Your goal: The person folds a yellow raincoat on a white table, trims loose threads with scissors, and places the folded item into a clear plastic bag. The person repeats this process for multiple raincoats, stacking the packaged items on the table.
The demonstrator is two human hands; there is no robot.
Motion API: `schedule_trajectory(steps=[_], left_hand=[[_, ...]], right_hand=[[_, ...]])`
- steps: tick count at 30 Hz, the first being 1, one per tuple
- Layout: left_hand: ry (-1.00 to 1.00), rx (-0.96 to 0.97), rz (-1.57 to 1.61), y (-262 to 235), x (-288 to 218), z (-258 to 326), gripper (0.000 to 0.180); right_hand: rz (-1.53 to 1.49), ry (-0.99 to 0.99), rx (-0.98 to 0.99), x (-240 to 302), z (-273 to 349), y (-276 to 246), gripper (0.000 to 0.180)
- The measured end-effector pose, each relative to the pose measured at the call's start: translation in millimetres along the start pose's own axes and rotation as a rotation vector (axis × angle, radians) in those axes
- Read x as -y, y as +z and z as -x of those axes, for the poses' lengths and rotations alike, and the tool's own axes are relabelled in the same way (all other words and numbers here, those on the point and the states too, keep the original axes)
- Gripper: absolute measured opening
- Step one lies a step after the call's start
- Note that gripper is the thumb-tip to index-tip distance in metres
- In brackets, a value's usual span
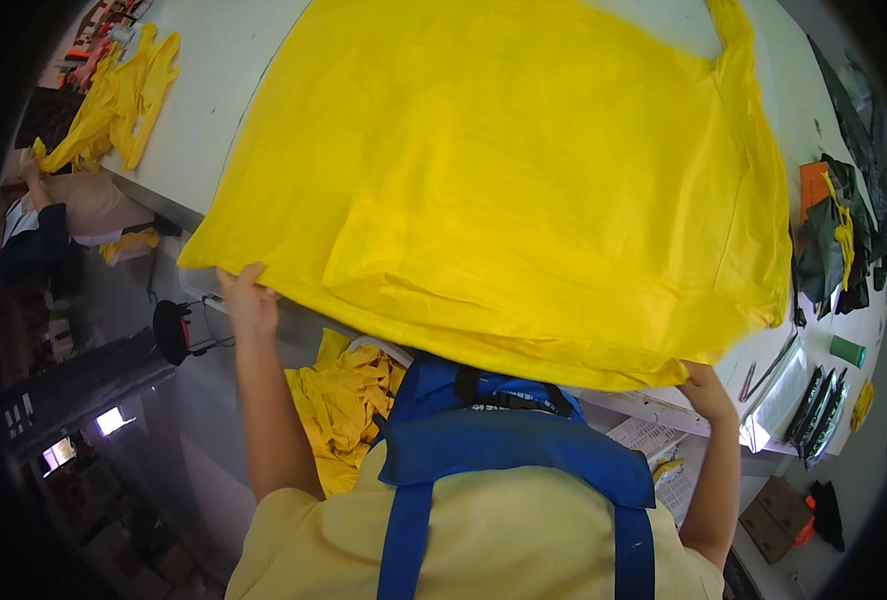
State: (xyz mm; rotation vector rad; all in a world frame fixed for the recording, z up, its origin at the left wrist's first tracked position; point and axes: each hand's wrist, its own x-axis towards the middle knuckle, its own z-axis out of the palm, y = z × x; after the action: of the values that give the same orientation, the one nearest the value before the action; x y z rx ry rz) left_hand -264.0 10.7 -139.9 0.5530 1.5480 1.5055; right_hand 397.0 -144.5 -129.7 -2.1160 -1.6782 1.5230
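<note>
White and broad, our table is running beneath a large sheet of yellow cloth, which is spreading across the middle and hiding much of the top. We are gripping its near edge: our left hand is pinching it near the left corner, our right hand near the right. Below the table edge, a crumpled yellow pile is lying between our left forearm and our blue apron. To our right, a green cylinder, some dark packets and a dark heap beside an orange item are crowding the surface beyond the cloth. At far left, a co-worker is reaching toward another yellow piece overhanging the table. Brown cardboard is standing at lower right, and the room's left side is lying in shadow
</note>
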Motion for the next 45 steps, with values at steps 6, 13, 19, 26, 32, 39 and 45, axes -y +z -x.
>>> schedule_trajectory(steps=[6, 13, 19, 26, 32, 39, 45], left_hand=[[0.067, 0.019, -0.234, 68, -51, -69, 0.092], [0.867, 0.648, -0.969, 218, 49, -45, 0.052], [1.212, 0.745, -1.286, 273, 98, -11, 0.042], [1.0, 1.069, -1.395, 303, 119, -42, 0.01], [0.434, 1.054, -1.431, 325, 139, -4, 0.053], [0.896, 0.974, -0.98, 288, 100, 17, 0.032], [0.568, -0.405, -1.356, 44, 50, -134, 0.073]], right_hand=[[0.206, -0.031, -0.349, 32, -32, -99, 0.024], [0.547, 0.168, -0.567, 69, -174, -94, 0.032], [0.707, 0.065, -1.025, -7, -155, -65, 0.041], [0.489, 0.404, -0.69, -148, -56, -68, 0.04], [0.532, 0.416, -0.319, -189, -27, -80, 0.04], [0.545, -0.23, -0.659, 13, -129, 0, 0.048], [0.716, -0.063, -0.701, -2, -172, 35, 0.051]])
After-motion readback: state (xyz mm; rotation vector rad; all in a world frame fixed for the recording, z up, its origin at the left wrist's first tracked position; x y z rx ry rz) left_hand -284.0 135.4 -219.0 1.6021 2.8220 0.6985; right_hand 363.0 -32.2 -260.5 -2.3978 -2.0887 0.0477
